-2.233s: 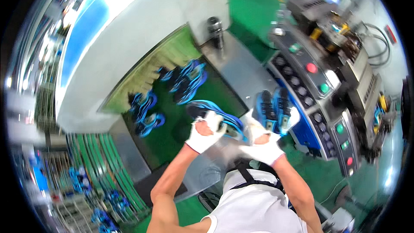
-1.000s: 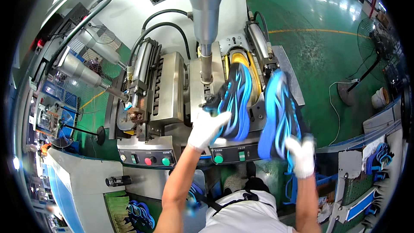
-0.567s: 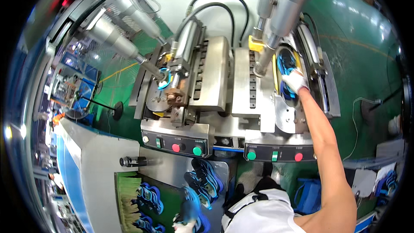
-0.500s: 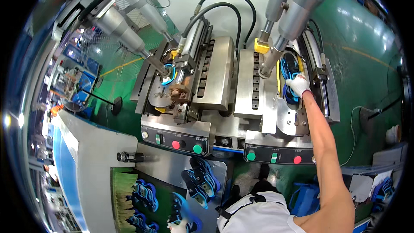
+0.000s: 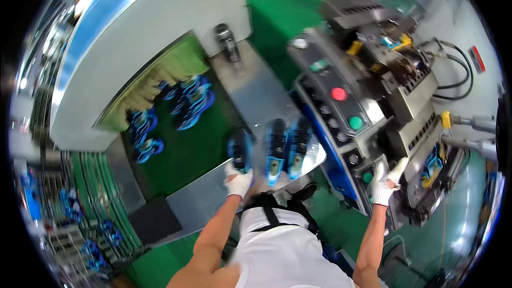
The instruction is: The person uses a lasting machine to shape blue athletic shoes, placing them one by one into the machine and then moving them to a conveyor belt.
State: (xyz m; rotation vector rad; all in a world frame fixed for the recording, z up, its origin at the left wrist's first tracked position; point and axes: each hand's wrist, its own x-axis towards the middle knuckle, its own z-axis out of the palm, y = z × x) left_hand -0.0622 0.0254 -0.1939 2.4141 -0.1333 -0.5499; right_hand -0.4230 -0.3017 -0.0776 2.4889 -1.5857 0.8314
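A blue-and-black shoe (image 5: 240,150) is gripped at its heel end by the gloved left hand (image 5: 238,180), fingers closed around it; the shoe is held over the near edge of a steel tray (image 5: 256,96). Just to the right of that hand, two more blue shoes (image 5: 287,146) are seen lying side by side on the tray, toes pointing away from the person. Beyond the left hand, on the green conveyor belt (image 5: 184,154), several further blue shoes (image 5: 188,97) are noted at the mouth of a white tunnel housing (image 5: 144,32).

The gloved right hand (image 5: 383,182) is placed against the front of the press machine (image 5: 405,101), beside a small green button (image 5: 368,177). Whether its fingers are closed on anything cannot be told. Above this hand, a red button (image 5: 338,94) and a green button (image 5: 356,122) are seen on the sloped control panel.
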